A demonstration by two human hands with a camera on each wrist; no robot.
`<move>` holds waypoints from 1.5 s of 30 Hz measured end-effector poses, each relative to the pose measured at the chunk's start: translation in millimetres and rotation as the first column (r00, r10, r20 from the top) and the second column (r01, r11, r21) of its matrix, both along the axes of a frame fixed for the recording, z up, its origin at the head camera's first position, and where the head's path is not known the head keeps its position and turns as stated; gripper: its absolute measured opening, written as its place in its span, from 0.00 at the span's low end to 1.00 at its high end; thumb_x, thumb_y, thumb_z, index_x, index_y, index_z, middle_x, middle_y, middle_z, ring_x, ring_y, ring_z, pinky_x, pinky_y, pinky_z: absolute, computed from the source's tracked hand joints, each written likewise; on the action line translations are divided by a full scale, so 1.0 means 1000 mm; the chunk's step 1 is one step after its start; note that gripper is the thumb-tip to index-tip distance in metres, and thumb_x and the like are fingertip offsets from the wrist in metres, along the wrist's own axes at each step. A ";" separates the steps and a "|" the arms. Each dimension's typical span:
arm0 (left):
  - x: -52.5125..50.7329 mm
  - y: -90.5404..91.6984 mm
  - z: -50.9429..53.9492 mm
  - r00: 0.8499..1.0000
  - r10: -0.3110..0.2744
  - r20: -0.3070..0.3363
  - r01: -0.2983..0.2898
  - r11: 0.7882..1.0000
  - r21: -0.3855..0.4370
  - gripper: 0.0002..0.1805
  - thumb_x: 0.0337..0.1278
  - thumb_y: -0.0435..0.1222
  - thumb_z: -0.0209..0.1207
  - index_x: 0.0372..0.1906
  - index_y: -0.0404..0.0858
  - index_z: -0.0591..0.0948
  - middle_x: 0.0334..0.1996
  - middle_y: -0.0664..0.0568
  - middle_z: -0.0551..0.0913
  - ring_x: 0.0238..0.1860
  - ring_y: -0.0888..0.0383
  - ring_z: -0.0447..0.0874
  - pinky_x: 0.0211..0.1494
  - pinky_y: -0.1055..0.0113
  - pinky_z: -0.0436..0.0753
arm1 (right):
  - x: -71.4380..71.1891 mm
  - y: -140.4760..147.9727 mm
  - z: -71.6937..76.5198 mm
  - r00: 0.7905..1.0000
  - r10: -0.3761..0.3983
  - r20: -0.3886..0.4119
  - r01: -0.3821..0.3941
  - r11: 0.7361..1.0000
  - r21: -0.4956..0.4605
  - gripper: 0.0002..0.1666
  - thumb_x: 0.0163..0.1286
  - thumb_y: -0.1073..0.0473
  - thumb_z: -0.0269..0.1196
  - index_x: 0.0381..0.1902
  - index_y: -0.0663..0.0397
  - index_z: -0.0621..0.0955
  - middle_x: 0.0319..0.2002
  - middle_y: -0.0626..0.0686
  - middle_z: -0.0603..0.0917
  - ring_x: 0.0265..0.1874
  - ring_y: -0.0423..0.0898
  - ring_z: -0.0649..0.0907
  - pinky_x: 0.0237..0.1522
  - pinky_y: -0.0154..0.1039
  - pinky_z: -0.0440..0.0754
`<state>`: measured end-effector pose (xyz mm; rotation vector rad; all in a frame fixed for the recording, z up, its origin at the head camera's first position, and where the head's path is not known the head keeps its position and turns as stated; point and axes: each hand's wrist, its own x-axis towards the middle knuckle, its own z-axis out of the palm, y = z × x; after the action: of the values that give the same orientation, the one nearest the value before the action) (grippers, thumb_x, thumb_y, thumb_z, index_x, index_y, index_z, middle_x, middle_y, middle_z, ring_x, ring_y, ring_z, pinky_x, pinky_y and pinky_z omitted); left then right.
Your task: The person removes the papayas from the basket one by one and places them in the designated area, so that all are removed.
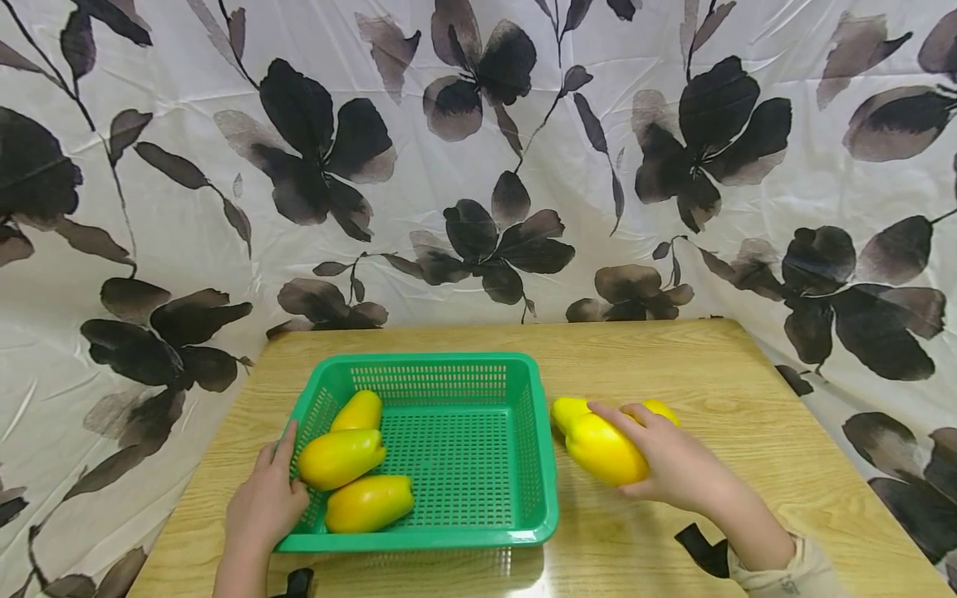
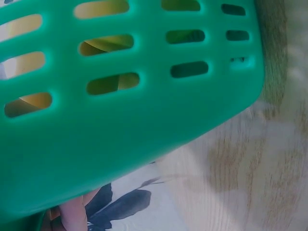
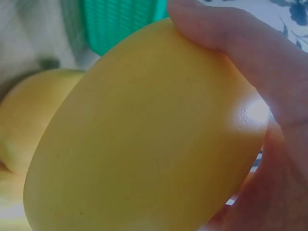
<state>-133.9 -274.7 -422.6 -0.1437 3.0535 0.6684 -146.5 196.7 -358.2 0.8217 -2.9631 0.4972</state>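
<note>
A green plastic basket [image 1: 449,541] holds three yellow fruits [image 1: 370,503] along its left side. The left hand [image 1: 267,502] grips the basket's left rim; in the left wrist view its fingers [image 2: 73,214] show under the edge of the basket wall [image 2: 120,125]. Right of the basket, the right hand [image 1: 676,461] holds a large yellow fruit [image 1: 604,450], thumb and fingers round it. That fruit [image 3: 144,130] fills much of the right wrist view. Other yellow fruits [image 1: 570,409] lie behind it, partly hidden by the fruit and hand.
The wooden table [image 1: 635,357] extends around the basket, with a floral cloth [image 1: 478,166] hanging behind and at the sides. A black strap [image 1: 703,551] is near the right wrist, another black piece [image 1: 299,583] by the left forearm.
</note>
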 end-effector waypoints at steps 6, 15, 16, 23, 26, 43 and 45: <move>0.000 0.000 0.001 1.000 0.003 0.003 -0.003 1.000 -0.002 0.45 0.47 0.27 0.48 0.72 0.37 0.42 0.60 0.27 0.56 0.18 0.54 0.66 0.19 0.63 0.66 | 0.000 0.001 -0.014 0.999 -0.002 0.046 0.003 1.000 -0.025 0.54 0.38 0.54 0.75 0.66 0.44 0.64 0.51 0.60 0.72 0.43 0.57 0.76 0.40 0.55 0.76; 0.000 0.000 -0.001 1.000 0.004 0.002 -0.004 1.000 0.006 0.45 0.47 0.27 0.48 0.72 0.38 0.42 0.60 0.27 0.56 0.17 0.54 0.66 0.18 0.63 0.65 | 0.001 0.002 -0.034 0.995 0.012 0.095 -0.008 0.999 -0.045 0.54 0.38 0.53 0.75 0.66 0.44 0.64 0.47 0.56 0.73 0.41 0.51 0.76 0.41 0.52 0.75; 0.000 0.000 -0.001 1.000 0.004 0.003 -0.004 1.000 0.007 0.45 0.47 0.27 0.48 0.72 0.38 0.42 0.60 0.27 0.56 0.17 0.54 0.66 0.18 0.63 0.65 | 0.000 0.002 -0.037 0.994 0.016 0.104 -0.011 0.999 -0.047 0.55 0.38 0.53 0.75 0.66 0.44 0.64 0.47 0.57 0.73 0.41 0.51 0.76 0.41 0.52 0.74; 0.001 0.000 -0.002 1.000 0.007 -0.011 -0.007 1.000 0.009 0.45 0.47 0.27 0.48 0.72 0.38 0.42 0.60 0.28 0.57 0.17 0.54 0.66 0.18 0.63 0.65 | -0.002 -0.001 -0.052 0.988 0.023 0.154 -0.018 0.999 -0.035 0.56 0.37 0.52 0.75 0.66 0.43 0.63 0.48 0.58 0.73 0.39 0.51 0.76 0.38 0.51 0.75; 0.001 0.000 -0.003 1.000 0.009 -0.016 -0.009 1.000 0.008 0.45 0.47 0.27 0.48 0.72 0.38 0.42 0.60 0.29 0.57 0.18 0.54 0.67 0.18 0.63 0.65 | -0.002 -0.002 -0.056 0.986 0.033 0.164 -0.027 0.999 -0.035 0.56 0.37 0.52 0.75 0.66 0.44 0.63 0.47 0.58 0.73 0.37 0.50 0.76 0.37 0.51 0.75; 0.002 0.002 -0.001 1.000 0.013 -0.029 -0.013 1.000 0.011 0.45 0.47 0.27 0.49 0.72 0.38 0.44 0.60 0.30 0.58 0.16 0.55 0.65 0.18 0.64 0.65 | 0.000 -0.002 -0.079 0.978 0.018 0.206 -0.014 1.000 -0.018 0.55 0.36 0.53 0.76 0.66 0.45 0.64 0.50 0.60 0.72 0.43 0.54 0.75 0.40 0.54 0.75; 0.002 0.002 0.000 0.999 0.013 -0.030 -0.013 1.000 0.010 0.45 0.47 0.27 0.49 0.72 0.38 0.44 0.60 0.30 0.58 0.16 0.55 0.66 0.18 0.64 0.65 | 0.000 -0.002 -0.080 0.978 0.021 0.208 -0.017 1.000 -0.022 0.56 0.36 0.53 0.76 0.66 0.45 0.64 0.51 0.61 0.71 0.44 0.56 0.75 0.39 0.55 0.75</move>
<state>-132.2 -272.7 -422.8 -0.1546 3.0798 0.6925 -146.8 194.4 -437.7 0.8455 -3.1356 0.6517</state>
